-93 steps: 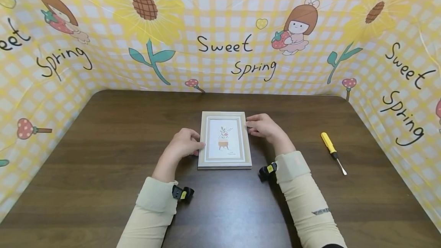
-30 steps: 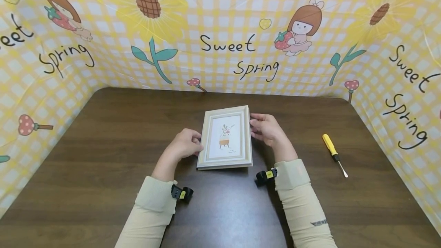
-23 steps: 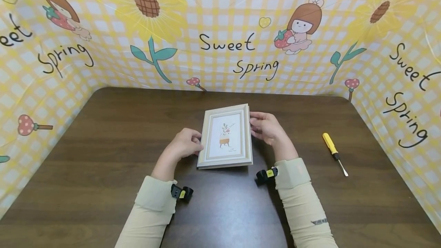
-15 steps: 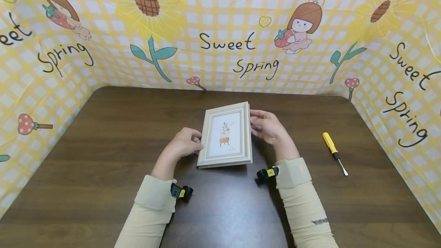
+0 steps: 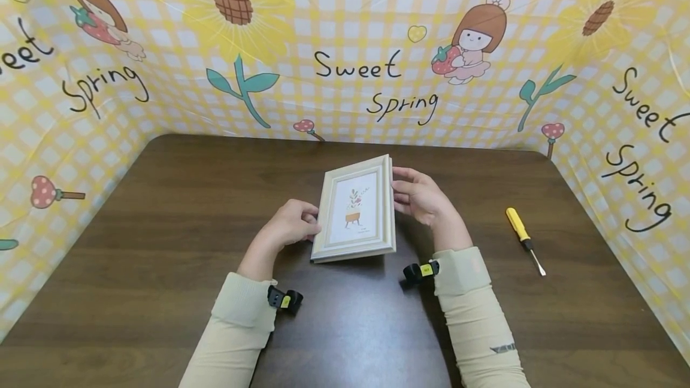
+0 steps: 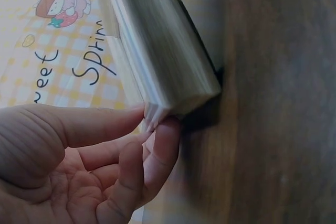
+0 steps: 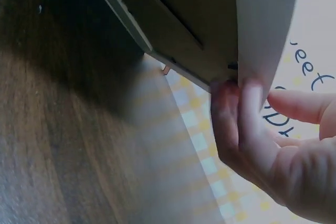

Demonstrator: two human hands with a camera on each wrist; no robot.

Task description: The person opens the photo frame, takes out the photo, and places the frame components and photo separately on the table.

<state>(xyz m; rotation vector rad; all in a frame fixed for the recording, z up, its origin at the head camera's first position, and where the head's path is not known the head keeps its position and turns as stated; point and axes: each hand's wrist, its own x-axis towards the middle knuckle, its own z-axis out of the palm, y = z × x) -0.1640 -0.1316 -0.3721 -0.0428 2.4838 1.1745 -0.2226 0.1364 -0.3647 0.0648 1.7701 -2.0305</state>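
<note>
A cream picture frame (image 5: 354, 211) with a potted-plant print is tilted up at the middle of the table, its right side raised higher than its left. My left hand (image 5: 288, 223) pinches its left side; in the left wrist view, thumb and fingers meet at a corner of the frame (image 6: 178, 61). On the opposite side my right hand (image 5: 426, 199) grips the right edge near the far corner. The right wrist view shows the dark back of the frame (image 7: 194, 19), with fingertips (image 7: 251, 95) against its edge.
A screwdriver (image 5: 521, 235) with a yellow handle and metal blade lies on the brown wooden table (image 5: 162, 244), right of my right hand. Yellow checked cloth (image 5: 356, 23) stands around the table's back and sides.
The picture frame lay flat at first. Its right side has risen with my right hand and the tilt keeps growing; my left hand stays at the left edge. The screwdriver has not moved.
</note>
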